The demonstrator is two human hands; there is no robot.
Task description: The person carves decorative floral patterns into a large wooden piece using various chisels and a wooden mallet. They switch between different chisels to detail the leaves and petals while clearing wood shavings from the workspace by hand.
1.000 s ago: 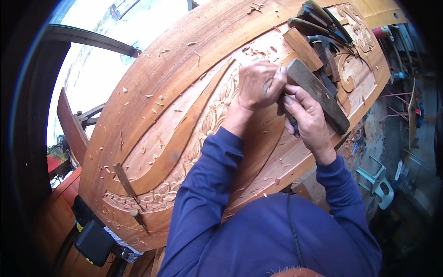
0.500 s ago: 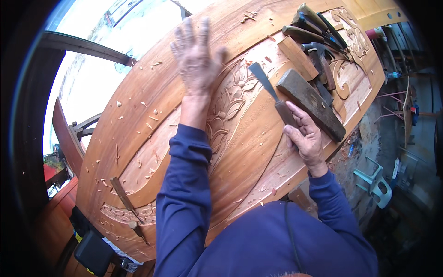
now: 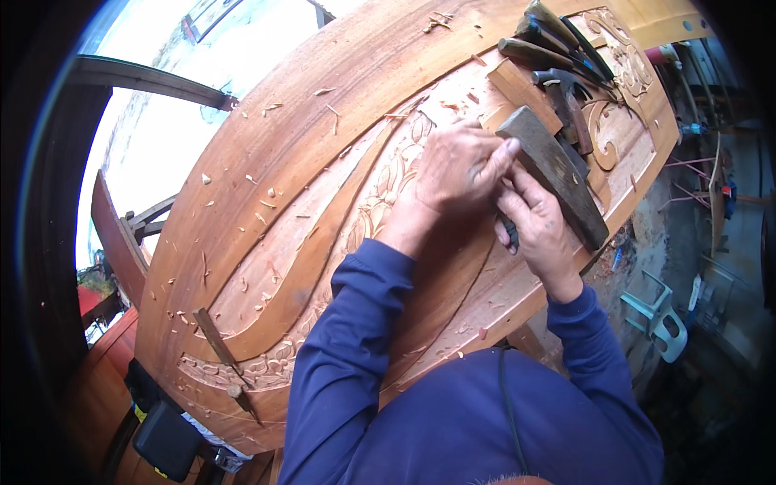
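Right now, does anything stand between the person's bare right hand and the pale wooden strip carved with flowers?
Yes: the bare left hand, in a dark-blue sleeve, lies between the right hand, holding a mostly hidden dark handle, and the carved strip.

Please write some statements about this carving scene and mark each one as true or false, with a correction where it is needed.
1. The left hand and the right hand are close together over the carved wooden panel. True.
2. Nothing lies beside the right hand. False: a long dark block lies there.
3. Two wooden-handled carving tools lie on the panel, at the lower left of the picture. True.
4. Both forearms are bare to the elbow. False: dark blue sleeves cover them nearly to the wrists.
5. Wood shavings are scattered on the panel. True.
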